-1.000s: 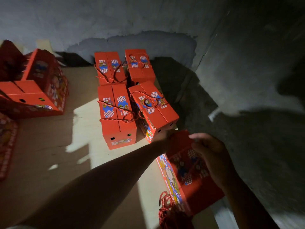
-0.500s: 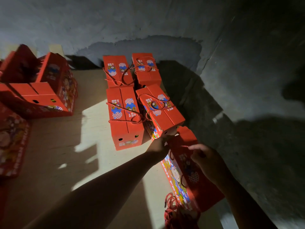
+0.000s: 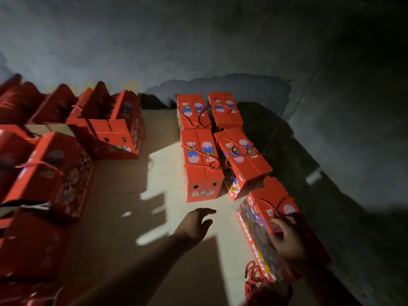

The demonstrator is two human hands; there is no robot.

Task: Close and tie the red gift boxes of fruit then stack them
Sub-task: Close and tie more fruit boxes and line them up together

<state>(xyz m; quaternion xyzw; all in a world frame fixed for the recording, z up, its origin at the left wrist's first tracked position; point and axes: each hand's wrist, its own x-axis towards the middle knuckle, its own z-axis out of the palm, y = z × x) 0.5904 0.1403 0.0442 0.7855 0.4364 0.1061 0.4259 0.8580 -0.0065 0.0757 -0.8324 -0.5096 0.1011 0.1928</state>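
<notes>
Pale tabletop [image 3: 123,195] against a grey wall carries your nearest red box [image 3: 271,219], its side lettered "FRESH FRUIT". Your right hand [image 3: 289,241] grips its top by the cord. Left of it, your left hand [image 3: 196,224] hovers, fingers spread, holding nothing. Beyond it stand four tied boxes [image 3: 203,164]; far left, open boxes [image 3: 106,133].

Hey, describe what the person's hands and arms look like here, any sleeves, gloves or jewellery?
Both arms are bare as far as the frame shows. The left hand has no glove, and no watch or band shows on its forearm. The right hand is also ungloved; it sits in deep shadow, so rings or small details cannot be made out. No sleeve shows on either arm.
</notes>
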